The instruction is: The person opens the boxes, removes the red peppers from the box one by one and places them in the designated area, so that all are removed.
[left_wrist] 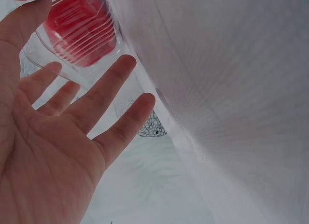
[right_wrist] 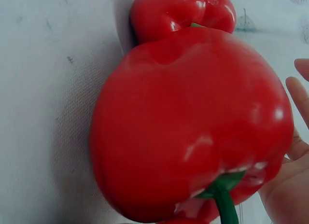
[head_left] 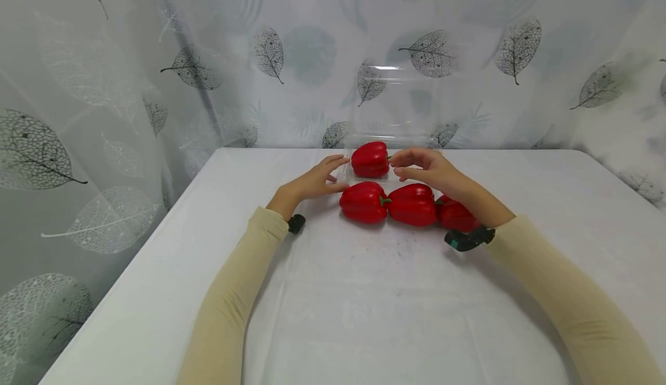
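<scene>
A red bell pepper (head_left: 370, 160) lies in a clear plastic clamshell box (left_wrist: 72, 71), whose see-through lid (head_left: 393, 104) stands raised behind it. To its left is my left hand (head_left: 311, 181), fingers spread and nothing in the grasp. My right hand (head_left: 430, 170) hovers at the pepper's stem side with loosely bent fingers; whether a fingertip touches the stem is hard to tell. In front of the box sit a left pepper (head_left: 363, 203), a middle pepper (head_left: 413, 206) and a right pepper (head_left: 454, 214), the last partly behind my right wrist.
A white cloth covers the table (head_left: 374, 315). Behind and at the left hangs a pale curtain (head_left: 307, 55) with leaf prints. Dark wrist cameras sit on the left wrist (head_left: 296, 224) and the right wrist (head_left: 468, 239).
</scene>
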### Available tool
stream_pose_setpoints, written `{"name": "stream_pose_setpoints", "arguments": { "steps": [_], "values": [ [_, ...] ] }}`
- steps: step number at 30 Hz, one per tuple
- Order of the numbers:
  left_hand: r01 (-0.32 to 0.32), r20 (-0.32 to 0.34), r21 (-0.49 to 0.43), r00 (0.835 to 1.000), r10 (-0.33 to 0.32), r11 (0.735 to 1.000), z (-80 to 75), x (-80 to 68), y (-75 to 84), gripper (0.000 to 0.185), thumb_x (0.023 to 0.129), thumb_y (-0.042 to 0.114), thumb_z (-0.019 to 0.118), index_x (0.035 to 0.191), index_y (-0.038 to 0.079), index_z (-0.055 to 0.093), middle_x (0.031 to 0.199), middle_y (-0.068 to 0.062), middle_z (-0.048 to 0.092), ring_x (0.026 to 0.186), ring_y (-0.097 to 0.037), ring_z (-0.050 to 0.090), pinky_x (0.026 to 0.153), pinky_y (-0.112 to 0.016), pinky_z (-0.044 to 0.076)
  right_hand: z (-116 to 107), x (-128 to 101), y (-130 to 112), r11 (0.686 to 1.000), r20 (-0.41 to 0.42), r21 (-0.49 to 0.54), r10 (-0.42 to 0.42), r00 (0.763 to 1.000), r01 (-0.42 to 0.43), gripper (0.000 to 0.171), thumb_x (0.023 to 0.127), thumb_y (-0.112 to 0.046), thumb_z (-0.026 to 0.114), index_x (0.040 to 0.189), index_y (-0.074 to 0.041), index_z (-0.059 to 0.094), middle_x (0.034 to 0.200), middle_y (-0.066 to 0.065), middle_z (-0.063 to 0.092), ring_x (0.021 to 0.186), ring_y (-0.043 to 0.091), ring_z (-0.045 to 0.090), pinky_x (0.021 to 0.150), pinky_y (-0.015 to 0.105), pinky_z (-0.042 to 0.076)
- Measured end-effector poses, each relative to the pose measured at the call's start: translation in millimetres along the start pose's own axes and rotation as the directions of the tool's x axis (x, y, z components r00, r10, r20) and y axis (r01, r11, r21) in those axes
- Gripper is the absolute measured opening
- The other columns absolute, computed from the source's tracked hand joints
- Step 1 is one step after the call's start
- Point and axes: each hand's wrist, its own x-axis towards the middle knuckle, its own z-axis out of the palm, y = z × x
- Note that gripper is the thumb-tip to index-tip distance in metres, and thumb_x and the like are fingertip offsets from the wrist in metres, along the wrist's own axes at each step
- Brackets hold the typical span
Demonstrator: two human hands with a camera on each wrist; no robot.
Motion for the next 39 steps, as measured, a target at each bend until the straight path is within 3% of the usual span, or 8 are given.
{"name": "stream_pose_setpoints", "arguments": {
  "steps": [6,15,23,39],
  "values": [
    [-0.006,-0.002,-0.002,1.000,0.006,1.000,-0.1,0.3,-0.8,0.072,0.095,0.020,0.064,0.155,0.013,0.026,0.161,-0.008,0.016,0.124,-0.032,0.054,0.099,-0.037,0.050,4,5,0,1.000,-0.027,-0.002,0.009,1.000,-0.009,0.044,0.095,-0.021,0.063,0.133,-0.001,0.052,0.131,0.021,0.054,0.114,0.020,0.055,0.092,0.037,0.054],
    [-0.034,-0.010,-0.005,0.999,0.034,0.999,0.0,1.0,-2.9,0.071,0.095,0.019,0.064,0.154,0.011,0.027,0.160,-0.010,0.017,0.123,-0.033,0.055,0.100,-0.037,0.049,7,13,-2,0.999,-0.072,-0.019,0.035,0.997,-0.037,0.040,0.093,-0.017,0.067,0.130,-0.007,0.056,0.129,0.019,0.057,0.115,0.021,0.055,0.090,0.032,0.052],
    [-0.020,-0.002,-0.008,1.000,0.020,1.000,-1.1,0.4,-1.7,0.072,0.095,0.021,0.064,0.154,0.011,0.026,0.161,-0.009,0.016,0.125,-0.033,0.054,0.101,-0.037,0.049,7,19,-2,0.997,-0.070,-0.028,0.073,0.995,-0.075,0.043,0.093,-0.016,0.066,0.132,-0.004,0.053,0.131,0.019,0.056,0.119,0.026,0.053,0.099,0.050,0.048],
    [0.004,0.011,-0.006,1.000,-0.004,1.000,-1.4,0.3,-1.3,0.073,0.095,0.023,0.064,0.155,0.014,0.024,0.161,-0.007,0.014,0.126,-0.031,0.053,0.100,-0.037,0.049,6,29,8,0.997,-0.069,0.018,0.072,0.995,-0.071,0.046,0.094,-0.018,0.064,0.134,-0.001,0.051,0.132,0.021,0.053,0.118,0.028,0.053,0.100,0.051,0.048]
  ]
}}
